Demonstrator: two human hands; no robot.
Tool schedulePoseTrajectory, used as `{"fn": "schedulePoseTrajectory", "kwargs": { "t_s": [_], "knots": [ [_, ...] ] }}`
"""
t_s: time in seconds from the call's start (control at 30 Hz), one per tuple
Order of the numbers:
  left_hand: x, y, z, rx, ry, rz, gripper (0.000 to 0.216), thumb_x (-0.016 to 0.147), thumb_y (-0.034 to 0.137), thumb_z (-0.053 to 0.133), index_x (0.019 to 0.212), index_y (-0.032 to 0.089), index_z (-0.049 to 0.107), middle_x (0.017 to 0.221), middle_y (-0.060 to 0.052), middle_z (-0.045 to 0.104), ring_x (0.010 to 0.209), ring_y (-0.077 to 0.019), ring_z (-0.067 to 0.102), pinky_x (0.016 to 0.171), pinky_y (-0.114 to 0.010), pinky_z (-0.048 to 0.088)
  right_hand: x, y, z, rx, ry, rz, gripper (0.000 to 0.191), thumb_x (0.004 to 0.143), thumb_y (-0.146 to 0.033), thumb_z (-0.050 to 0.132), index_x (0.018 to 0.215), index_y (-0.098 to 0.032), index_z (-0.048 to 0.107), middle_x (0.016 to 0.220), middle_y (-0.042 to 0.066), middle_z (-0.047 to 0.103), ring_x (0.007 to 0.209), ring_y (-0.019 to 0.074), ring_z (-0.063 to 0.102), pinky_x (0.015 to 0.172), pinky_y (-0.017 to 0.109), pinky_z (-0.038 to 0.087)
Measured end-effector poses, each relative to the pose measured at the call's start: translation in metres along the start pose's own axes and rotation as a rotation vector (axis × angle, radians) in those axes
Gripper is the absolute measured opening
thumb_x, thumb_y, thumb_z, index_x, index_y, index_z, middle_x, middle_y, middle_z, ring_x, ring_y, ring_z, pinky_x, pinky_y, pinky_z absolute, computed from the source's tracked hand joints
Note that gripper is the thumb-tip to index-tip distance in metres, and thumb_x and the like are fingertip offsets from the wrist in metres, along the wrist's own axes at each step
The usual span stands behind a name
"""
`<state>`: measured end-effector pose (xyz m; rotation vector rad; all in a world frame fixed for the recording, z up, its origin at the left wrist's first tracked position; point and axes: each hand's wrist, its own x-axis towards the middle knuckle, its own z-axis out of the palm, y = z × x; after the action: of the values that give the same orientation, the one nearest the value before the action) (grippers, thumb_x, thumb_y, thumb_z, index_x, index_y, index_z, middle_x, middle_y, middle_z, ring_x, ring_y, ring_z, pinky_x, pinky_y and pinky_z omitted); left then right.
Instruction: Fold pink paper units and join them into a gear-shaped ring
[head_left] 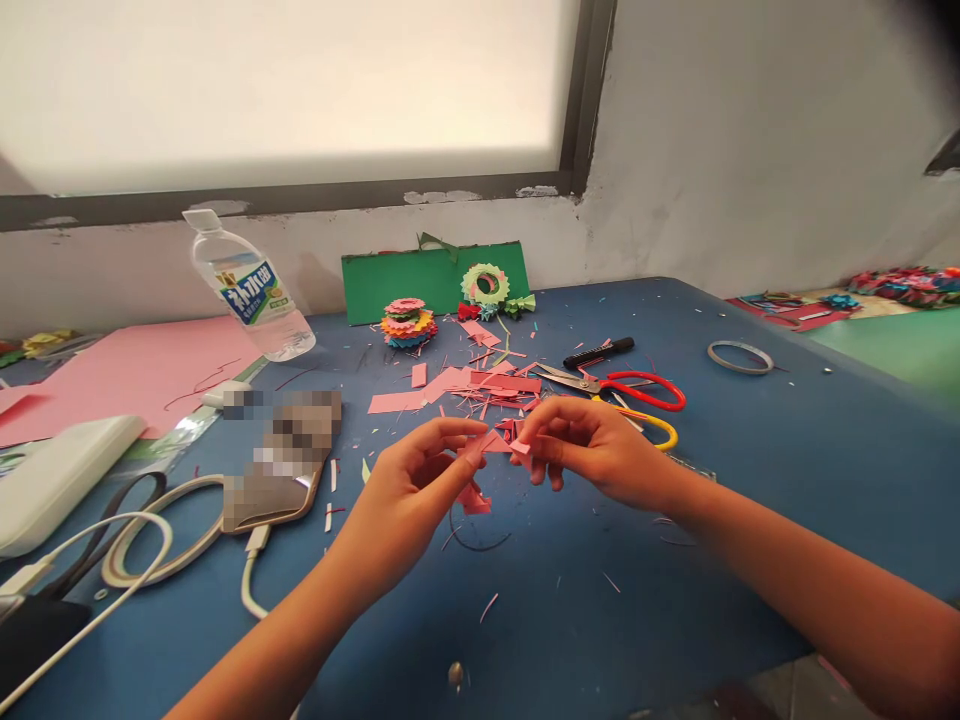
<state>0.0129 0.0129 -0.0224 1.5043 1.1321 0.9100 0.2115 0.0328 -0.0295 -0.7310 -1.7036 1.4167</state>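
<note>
My left hand (pixel 420 490) pinches a small piece of folded pink paper (pixel 491 442) between thumb and forefinger, above the blue table (pixel 555 640). Opposite it, the thumb and fingers of my right hand (pixel 592 445) are closed on another small pink paper piece (pixel 520 448). The two pieces nearly meet; I cannot tell whether they are joined. Just below my left fingers shows more folded pink paper (pixel 474 499). Behind my hands lies a heap of pink paper strips and scraps (pixel 450 388). Red-handled scissors (pixel 645 388) and a yellow-handled pair (pixel 660 425) rest beside my right hand.
A black marker (pixel 598 352) and a tape roll (pixel 739 357) lie at the right. Paper rosettes (pixel 409 322) stand before a green folded card (pixel 375 285). Leftward are a water bottle (pixel 251 290), a phone (pixel 289 465), a white power bank (pixel 71 480) and looped cables (pixel 161 570).
</note>
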Motion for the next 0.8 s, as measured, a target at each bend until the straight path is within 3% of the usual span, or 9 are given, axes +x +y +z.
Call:
{"fn": "schedulePoseTrajectory", "kwargs": {
  "t_s": [0.23,0.37,0.57,0.8],
  "knots": [
    [-0.003,0.003,0.002,-0.038,-0.060,-0.006,0.023,0.082,0.034,0.057,0.100,0.020,0.055,0.069,0.002,0.063,0.060,-0.0120,0.062,0.061,-0.024,0.048,-0.006,-0.012,0.007,0.059,0.047,0.064,0.013,0.081,-0.024,0.061,0.092,-0.020,0.067,0.071,-0.001,0.063,0.060,0.0074,0.059,0.057,0.018,0.051],
    [-0.003,0.003,0.002,-0.024,-0.084,-0.010,0.025,0.082,0.035,0.056,0.102,0.020,0.054,0.064,0.002,0.063,0.060,-0.0128,0.062,0.061,-0.025,0.046,-0.008,-0.016,0.010,0.082,0.046,0.099,0.014,0.080,-0.022,0.061,0.093,-0.019,0.067,0.071,0.000,0.064,0.062,0.0079,0.059,0.058,0.019,0.052],
    [-0.005,0.000,0.003,-0.005,-0.087,-0.010,0.024,0.083,0.035,0.055,0.102,0.020,0.054,0.070,0.000,0.067,0.062,-0.0133,0.063,0.062,-0.026,0.046,-0.008,-0.016,0.012,0.148,0.020,0.029,0.008,0.077,-0.008,0.059,0.077,-0.016,0.062,0.065,-0.003,0.062,0.059,0.0057,0.058,0.055,0.015,0.049],
    [-0.006,0.005,0.005,-0.083,-0.068,0.053,0.015,0.081,0.029,0.059,0.092,0.019,0.055,0.070,0.002,0.069,0.065,-0.0155,0.069,0.065,-0.024,0.049,-0.010,-0.019,0.013,0.016,0.150,-0.032,0.009,0.079,-0.011,0.057,0.079,-0.016,0.064,0.068,-0.002,0.061,0.064,0.0061,0.058,0.061,0.016,0.050]
  ]
}}
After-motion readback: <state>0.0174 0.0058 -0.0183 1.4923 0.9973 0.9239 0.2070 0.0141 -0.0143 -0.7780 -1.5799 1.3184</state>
